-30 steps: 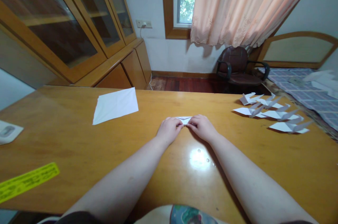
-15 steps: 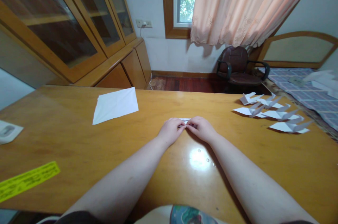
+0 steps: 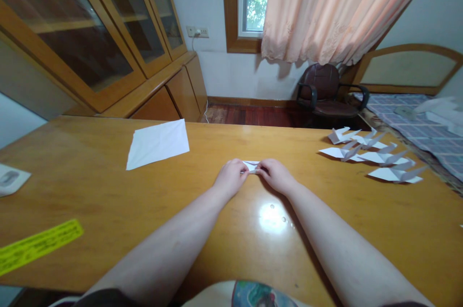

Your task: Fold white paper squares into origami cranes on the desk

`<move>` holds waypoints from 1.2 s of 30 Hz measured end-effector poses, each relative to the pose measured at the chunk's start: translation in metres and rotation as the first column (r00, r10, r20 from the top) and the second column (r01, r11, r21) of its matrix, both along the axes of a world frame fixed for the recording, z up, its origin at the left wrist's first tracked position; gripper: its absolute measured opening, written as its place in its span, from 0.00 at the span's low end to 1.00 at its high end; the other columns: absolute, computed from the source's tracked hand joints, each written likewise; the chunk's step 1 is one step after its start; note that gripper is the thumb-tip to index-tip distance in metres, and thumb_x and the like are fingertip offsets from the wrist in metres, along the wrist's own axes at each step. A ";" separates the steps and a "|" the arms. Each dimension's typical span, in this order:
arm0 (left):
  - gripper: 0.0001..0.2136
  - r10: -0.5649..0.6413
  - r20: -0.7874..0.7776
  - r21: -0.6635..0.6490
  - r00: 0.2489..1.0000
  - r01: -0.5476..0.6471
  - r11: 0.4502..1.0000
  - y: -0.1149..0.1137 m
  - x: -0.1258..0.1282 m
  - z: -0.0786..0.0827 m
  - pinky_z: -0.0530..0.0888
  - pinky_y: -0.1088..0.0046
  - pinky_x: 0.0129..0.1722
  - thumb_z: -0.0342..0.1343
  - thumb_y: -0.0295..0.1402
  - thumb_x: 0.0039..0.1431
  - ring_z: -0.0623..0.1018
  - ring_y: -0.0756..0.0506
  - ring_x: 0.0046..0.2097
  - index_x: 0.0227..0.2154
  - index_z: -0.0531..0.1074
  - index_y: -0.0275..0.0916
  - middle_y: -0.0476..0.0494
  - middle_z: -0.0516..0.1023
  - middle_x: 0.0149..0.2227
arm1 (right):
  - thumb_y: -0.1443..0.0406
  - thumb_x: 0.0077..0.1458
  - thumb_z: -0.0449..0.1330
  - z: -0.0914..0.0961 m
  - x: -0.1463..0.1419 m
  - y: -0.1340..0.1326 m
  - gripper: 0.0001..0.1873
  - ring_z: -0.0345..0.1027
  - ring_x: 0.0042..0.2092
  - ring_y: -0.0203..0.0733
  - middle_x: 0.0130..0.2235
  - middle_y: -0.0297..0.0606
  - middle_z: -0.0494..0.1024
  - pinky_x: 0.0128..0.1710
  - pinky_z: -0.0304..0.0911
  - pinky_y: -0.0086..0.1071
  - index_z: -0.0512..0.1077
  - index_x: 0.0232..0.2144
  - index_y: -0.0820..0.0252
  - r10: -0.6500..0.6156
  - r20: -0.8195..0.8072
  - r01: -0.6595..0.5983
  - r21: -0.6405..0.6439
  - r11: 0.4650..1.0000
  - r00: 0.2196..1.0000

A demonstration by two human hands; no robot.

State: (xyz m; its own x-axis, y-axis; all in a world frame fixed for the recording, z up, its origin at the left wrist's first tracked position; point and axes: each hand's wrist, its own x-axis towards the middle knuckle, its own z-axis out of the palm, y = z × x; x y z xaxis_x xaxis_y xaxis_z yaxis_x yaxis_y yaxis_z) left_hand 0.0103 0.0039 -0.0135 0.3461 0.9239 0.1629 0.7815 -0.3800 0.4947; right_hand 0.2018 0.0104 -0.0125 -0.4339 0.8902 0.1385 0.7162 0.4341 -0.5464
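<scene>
A small folded piece of white paper [image 3: 251, 166] lies on the wooden table [image 3: 90, 186] just past my knuckles. My left hand [image 3: 230, 179] pinches its left end with curled fingers. From the other side my right hand [image 3: 277, 175] pinches the right end, fingers closed too. Both hands nearly touch each other over the paper, and most of it is hidden beneath them.
A flat white sheet [image 3: 158, 143] lies to the left. Several folded paper cranes [image 3: 372, 155] sit at the right. A yellow strip [image 3: 38, 245] and a white card [image 3: 10, 178] lie near the left edge. A dark armchair [image 3: 328, 92] stands beyond the table.
My hands have drawn slightly apart, so a bit more of the folded paper shows between them than half a second ago. Nothing else on the table has moved.
</scene>
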 end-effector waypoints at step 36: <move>0.08 0.130 -0.182 -0.029 0.975 -0.137 0.990 -0.002 0.006 0.008 0.66 0.66 0.43 0.52 0.37 0.60 0.70 0.42 0.43 0.32 0.74 0.41 0.43 0.75 0.39 | 0.62 0.55 0.58 0.006 -0.001 0.000 0.10 0.66 0.32 0.38 0.29 0.37 0.77 0.33 0.54 0.29 0.74 0.25 0.58 -0.170 0.140 0.175 -0.021 0.984 0.975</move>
State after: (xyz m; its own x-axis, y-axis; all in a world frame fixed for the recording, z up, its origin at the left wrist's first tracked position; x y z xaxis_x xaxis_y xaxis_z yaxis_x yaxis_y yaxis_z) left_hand 0.0165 0.0018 -0.0054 0.2392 0.9684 0.0700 0.9011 -0.2483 0.3555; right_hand 0.2004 0.0107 -0.0066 -0.2861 0.9565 0.0579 0.8479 0.2808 -0.4497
